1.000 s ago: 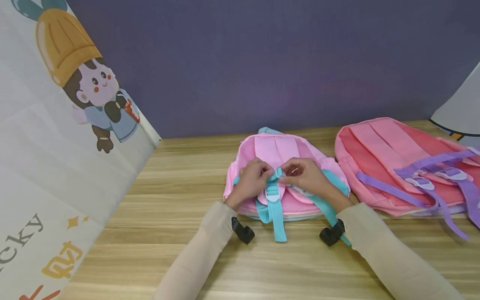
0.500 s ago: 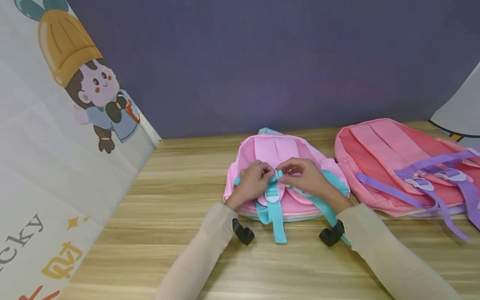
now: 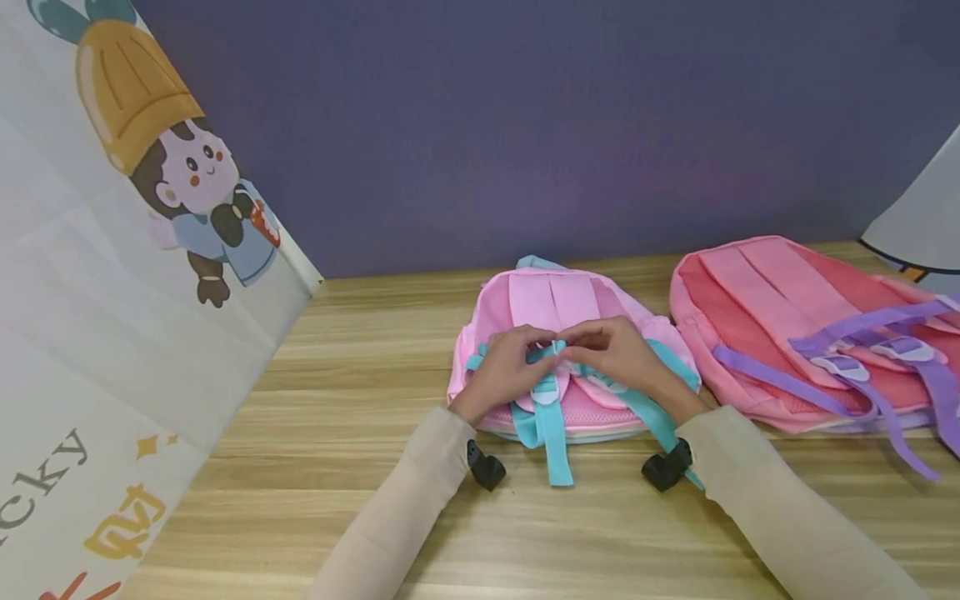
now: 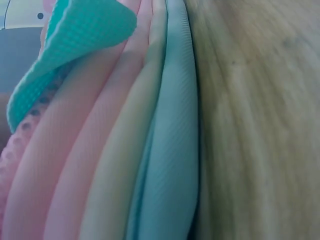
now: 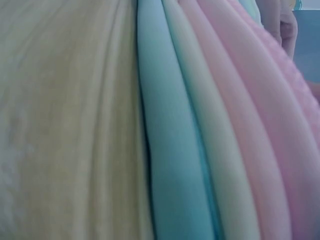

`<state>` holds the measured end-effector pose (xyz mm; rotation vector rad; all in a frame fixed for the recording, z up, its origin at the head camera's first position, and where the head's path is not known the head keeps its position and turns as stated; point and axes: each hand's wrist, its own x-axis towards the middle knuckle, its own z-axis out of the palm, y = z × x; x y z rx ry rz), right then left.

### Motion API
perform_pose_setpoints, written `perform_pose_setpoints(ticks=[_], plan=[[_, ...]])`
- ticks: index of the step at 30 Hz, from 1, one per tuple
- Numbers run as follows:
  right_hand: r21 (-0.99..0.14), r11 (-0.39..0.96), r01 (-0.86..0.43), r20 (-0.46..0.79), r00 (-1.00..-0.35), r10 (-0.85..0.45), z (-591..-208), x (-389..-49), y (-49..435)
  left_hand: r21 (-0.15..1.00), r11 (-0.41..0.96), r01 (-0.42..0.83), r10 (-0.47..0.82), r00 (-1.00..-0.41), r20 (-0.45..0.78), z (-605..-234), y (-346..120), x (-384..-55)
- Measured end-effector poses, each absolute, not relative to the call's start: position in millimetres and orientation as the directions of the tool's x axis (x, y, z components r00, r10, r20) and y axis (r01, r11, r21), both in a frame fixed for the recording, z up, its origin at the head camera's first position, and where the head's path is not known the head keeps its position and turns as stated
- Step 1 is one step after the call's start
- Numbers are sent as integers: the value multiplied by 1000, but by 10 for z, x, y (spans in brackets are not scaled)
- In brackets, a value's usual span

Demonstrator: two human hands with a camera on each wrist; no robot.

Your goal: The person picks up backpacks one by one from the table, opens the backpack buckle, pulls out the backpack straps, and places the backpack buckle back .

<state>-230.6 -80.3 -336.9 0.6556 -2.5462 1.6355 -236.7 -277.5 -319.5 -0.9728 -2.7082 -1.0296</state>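
Observation:
A small pink backpack (image 3: pixel 495 300) lies on the table with its straps facing up. Over its middle, my left hand (image 3: pixel 502 375) and right hand (image 3: pixel 621 357) meet fingertip to fingertip. Both pinch a short piece of turquoise strap (image 3: pixel 558 346) with a pale edge; the fingers partly cover it. Just below, a pale strap buckle (image 3: pixel 546 391) carries a turquoise webbing tail (image 3: pixel 557 454) that hangs past the bag's lower edge. In the left wrist view, a turquoise webbing end (image 4: pixel 95 30) curls over the bag's layered side. The right wrist view shows mostly the bag's pale-blue side panel (image 5: pixel 172 125).
A larger coral-pink backpack (image 3: pixel 690 292) with purple straps (image 3: pixel 780 379) lies at the right, against the small one. The wooden table (image 3: pixel 360 333) ends at a dark purple back wall (image 3: pixel 487 125). A white printed sheet (image 3: pixel 67 275) slopes along the left.
My left hand has shifted slightly right, its fingers closing up to the right hand's fingertips at the strap. The right hand and both backpacks stay nearly in place.

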Motion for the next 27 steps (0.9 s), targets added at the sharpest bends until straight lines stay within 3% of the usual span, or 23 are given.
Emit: perform_pose_setpoints(ticks=[17, 27], plan=[[-856, 354, -377, 259, -905, -338, -3371, -2307, -807, 583, 587, 562, 488, -820, 298, -3208, -2772, -2358], [-854, 367, -369, 250, -909, -332, -3374, -2328, -832, 547, 584, 599, 517, -795, 318, -3221, -2751, -2363]])
